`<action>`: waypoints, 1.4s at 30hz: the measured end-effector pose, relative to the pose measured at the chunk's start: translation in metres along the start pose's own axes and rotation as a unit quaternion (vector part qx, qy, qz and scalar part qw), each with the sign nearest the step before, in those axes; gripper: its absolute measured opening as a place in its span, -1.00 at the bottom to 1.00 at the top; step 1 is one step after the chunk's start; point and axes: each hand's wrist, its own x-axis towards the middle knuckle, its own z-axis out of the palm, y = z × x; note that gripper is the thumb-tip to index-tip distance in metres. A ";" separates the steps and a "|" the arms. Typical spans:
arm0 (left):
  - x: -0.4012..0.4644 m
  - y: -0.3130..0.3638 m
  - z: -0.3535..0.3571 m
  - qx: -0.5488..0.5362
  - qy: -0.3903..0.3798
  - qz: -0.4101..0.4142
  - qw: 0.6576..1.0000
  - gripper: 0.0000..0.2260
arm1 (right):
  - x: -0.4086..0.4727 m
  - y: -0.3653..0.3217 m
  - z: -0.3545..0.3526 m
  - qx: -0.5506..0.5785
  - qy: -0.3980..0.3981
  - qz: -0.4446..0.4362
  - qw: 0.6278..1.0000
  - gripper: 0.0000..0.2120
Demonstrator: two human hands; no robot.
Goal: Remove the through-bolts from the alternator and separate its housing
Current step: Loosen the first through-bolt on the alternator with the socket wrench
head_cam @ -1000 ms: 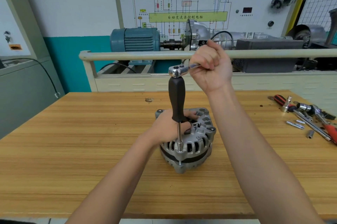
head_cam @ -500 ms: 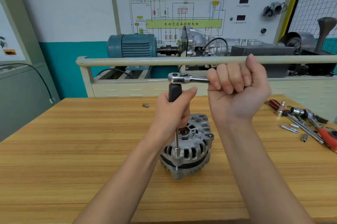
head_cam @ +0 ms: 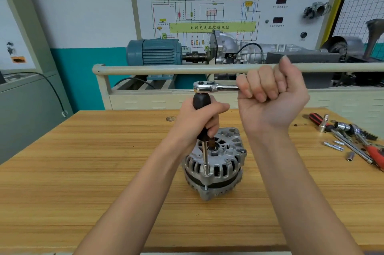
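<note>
The ribbed silver cast-aluminium alternator (head_cam: 214,168) stands on end near the middle of the pale wooden surface (head_cam: 83,171), its two housing halves closed together. A slim steel socket extension with a black plastic handle (head_cam: 204,130) stands upright on a through-bolt at the alternator's near edge. The left hand (head_cam: 199,121) curls its fingers round that black handle just above the alternator. The right hand (head_cam: 270,96) grips the chromed ratchet wrench (head_cam: 216,87) lying level across the handle's top.

Judging by three small silvery bolts (head_cam: 334,146) lying well to the right of the alternator beside scattered red-handled tools and sockets (head_cam: 353,136), some through-bolts are likely out; this one is being loosened, and splitting the housing remains.

Behind the alternator, a white wiring-diagram board (head_cam: 207,13) carries a green band reading "自动变速器控制电脑". Smaller labels there are unreadable.
</note>
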 end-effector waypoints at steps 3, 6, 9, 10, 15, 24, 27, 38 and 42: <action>0.009 0.011 0.000 -0.023 -0.048 -0.006 0.999 -0.68 | 0.011 -0.002 -0.009 0.084 0.024 0.062 0.994 -0.55; 0.012 0.015 0.000 -0.053 -0.100 -0.056 0.992 -0.62 | 0.025 -0.003 -0.018 0.170 0.029 0.143 0.975 -0.55; 0.011 0.014 0.002 -0.075 -0.145 -0.095 0.982 -0.62 | 0.039 0.002 -0.026 0.239 0.040 0.218 0.945 -0.54; 0.011 0.014 0.004 -0.080 -0.157 -0.106 0.979 -0.63 | 0.043 0.005 -0.028 0.258 0.048 0.238 0.935 -0.56; 0.010 0.012 0.012 -0.055 -0.114 -0.114 0.985 -0.52 | 0.042 0.003 -0.028 0.275 0.070 0.223 0.933 -0.57; 0.006 0.010 0.023 -0.004 0.020 -0.069 0.997 -0.47 | -0.019 -0.007 0.006 -0.016 -0.026 -0.088 0.996 -0.49; 0.006 0.010 0.027 0.010 0.068 -0.065 0.996 -0.50 | -0.032 0.004 0.013 -0.079 -0.071 -0.187 0.977 -0.56; 0.000 0.004 0.003 0.047 -0.060 0.010 0.997 -0.66 | -0.007 -0.012 0.005 -0.009 -0.007 -0.028 1.000 -0.42; 0.001 -0.005 -0.003 0.034 -0.098 0.046 0.994 -0.83 | 0.017 -0.018 -0.014 0.125 0.053 0.085 0.987 -0.55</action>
